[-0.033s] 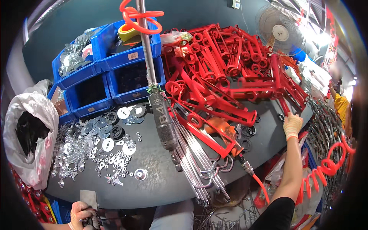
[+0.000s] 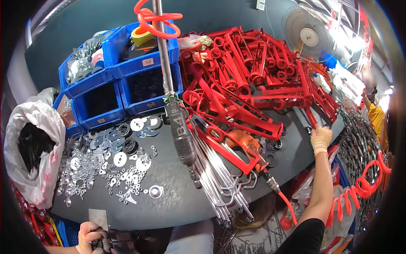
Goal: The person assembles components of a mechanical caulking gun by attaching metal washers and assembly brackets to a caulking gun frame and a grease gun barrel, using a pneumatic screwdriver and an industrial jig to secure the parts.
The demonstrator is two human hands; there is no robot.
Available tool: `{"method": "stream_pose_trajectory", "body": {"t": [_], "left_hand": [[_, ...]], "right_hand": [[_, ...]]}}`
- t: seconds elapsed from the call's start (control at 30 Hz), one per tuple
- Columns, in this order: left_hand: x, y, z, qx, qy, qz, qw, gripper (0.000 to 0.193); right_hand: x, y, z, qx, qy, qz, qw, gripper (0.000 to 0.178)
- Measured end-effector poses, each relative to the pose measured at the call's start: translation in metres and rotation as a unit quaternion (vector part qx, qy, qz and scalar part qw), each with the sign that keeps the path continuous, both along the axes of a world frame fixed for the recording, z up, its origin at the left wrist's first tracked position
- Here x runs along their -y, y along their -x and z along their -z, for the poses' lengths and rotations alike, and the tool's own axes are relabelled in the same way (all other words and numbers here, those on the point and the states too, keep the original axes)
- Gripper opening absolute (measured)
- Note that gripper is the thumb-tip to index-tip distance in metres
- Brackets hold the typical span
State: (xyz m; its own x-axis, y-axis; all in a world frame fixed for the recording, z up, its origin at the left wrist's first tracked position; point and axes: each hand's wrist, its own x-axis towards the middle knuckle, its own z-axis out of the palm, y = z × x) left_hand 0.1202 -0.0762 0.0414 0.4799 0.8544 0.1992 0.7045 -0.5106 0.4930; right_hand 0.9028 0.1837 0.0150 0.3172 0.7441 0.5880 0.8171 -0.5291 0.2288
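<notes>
My right hand [image 2: 321, 139], in a light glove or finger wrap, grips the lower end of a red metal frame [image 2: 311, 115] at the table's right edge. That frame leans against the pile of red frames [image 2: 245, 63]. Low at the left, beyond the table's front edge, my left hand [image 2: 89, 235] is closed round a dark, shiny thing that I cannot make out. Just beside it a grey metal plate [image 2: 98, 218] juts from the table edge. A pneumatic screwdriver [image 2: 184, 135] hangs over the middle of the table.
Blue bins [image 2: 99, 103] with washers and discs stand back left; nuts and screws [image 2: 127, 178] lie scattered before them. A white bag [image 2: 29, 156] sits far left. Bent steel rods [image 2: 215, 182] and an orange air tool [image 2: 247, 146] lie centrally. A fan [image 2: 308, 36] stands behind.
The red frame under my right hand has shifted very slightly. The red coiled hose at the right has swayed a little. My left hand has barely moved.
</notes>
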Motion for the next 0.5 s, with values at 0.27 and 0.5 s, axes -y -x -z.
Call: {"method": "stream_pose_trajectory", "body": {"t": [0.27,0.5], "left_hand": [[-0.003,-0.004,-0.001,0.014,-0.045,0.008,0.999,0.051],[-0.003,0.0,0.003,0.022,-0.047,0.023,0.998,0.048]], "right_hand": [[-0.013,0.098,-0.009,0.01,-0.033,-0.136,0.99,0.023],[-0.035,0.184,-0.037,-0.01,0.048,-0.212,0.976,0.017]]}}
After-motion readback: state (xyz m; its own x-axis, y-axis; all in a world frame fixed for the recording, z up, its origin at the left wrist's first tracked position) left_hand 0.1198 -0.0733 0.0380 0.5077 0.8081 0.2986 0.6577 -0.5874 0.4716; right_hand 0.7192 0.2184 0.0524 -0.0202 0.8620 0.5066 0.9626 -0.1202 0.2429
